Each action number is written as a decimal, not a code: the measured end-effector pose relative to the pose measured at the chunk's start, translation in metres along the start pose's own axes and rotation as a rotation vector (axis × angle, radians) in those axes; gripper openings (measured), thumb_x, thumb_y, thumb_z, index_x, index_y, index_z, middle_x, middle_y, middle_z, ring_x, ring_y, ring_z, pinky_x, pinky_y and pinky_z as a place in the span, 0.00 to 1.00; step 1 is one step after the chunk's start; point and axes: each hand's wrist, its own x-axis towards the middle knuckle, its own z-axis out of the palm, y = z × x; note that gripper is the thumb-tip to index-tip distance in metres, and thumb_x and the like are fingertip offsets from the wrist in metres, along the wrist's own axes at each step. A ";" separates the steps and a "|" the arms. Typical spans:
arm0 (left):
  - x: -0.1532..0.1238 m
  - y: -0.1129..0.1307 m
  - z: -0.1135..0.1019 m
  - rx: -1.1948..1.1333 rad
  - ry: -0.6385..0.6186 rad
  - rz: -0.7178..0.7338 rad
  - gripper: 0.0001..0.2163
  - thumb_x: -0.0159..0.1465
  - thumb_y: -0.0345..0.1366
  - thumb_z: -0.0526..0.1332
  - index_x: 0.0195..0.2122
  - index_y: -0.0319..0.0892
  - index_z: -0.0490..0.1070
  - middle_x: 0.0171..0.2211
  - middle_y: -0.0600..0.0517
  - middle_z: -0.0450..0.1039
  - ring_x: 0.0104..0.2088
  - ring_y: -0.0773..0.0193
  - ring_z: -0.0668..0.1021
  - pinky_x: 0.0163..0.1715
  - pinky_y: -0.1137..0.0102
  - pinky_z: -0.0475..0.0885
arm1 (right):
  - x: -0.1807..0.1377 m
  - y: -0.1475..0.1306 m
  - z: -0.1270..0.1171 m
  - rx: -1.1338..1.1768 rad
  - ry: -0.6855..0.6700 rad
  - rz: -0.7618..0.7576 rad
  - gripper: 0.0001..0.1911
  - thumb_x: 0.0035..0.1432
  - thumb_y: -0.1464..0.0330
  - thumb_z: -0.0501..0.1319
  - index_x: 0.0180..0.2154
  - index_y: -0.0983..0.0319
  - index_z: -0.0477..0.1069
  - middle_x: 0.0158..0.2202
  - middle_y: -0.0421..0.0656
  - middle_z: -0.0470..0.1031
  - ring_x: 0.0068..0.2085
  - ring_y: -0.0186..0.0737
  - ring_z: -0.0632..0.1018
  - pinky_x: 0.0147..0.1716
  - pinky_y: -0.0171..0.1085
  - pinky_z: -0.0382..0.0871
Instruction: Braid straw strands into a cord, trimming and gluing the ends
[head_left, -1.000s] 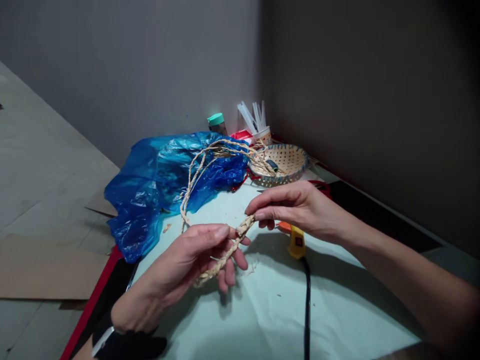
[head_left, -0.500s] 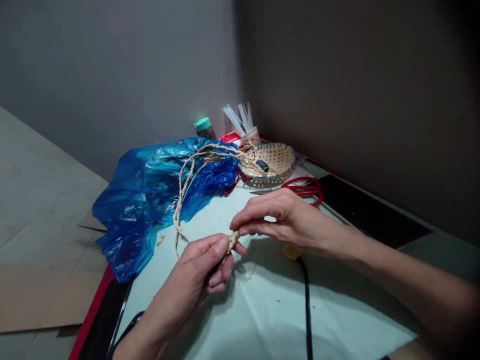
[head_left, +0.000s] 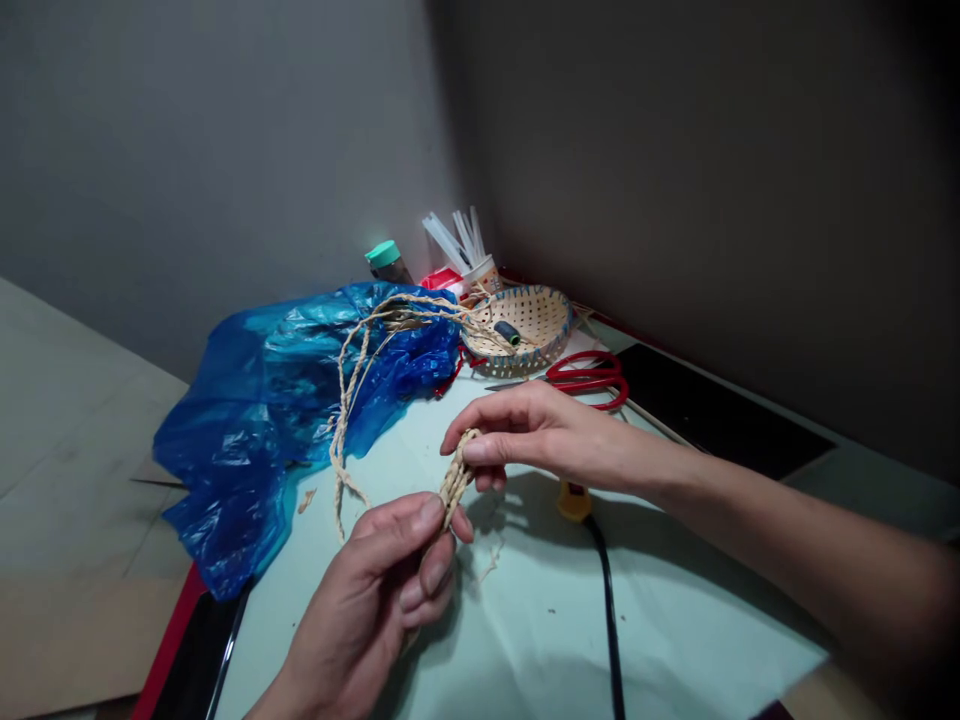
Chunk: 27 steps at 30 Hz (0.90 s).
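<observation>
Hands [head_left: 397, 560] [head_left: 536, 430] slightly farther apart, pale braid [head_left: 454, 484], knobbly, straw-like

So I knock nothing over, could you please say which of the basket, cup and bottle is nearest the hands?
The blue-stitched woven basket, beyond the right hand; the cup and green-capped bottle are farther back.

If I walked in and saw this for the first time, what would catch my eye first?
Probably the big blue bag, crumpled over the left side of the table. Next, perhaps, the red-handled scissors just beyond the right hand, on the near side of the woven basket. In the middle, the left hand and right hand hold a straw-coloured braid between them.
</observation>
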 end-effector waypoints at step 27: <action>0.005 -0.010 0.000 -0.095 0.136 0.109 0.09 0.58 0.37 0.67 0.28 0.35 0.79 0.16 0.58 0.55 0.19 0.74 0.50 0.18 0.76 0.48 | 0.005 0.017 0.005 0.221 0.020 0.045 0.09 0.61 0.69 0.63 0.44 0.64 0.74 0.33 0.40 0.75 0.34 0.31 0.76 0.37 0.31 0.69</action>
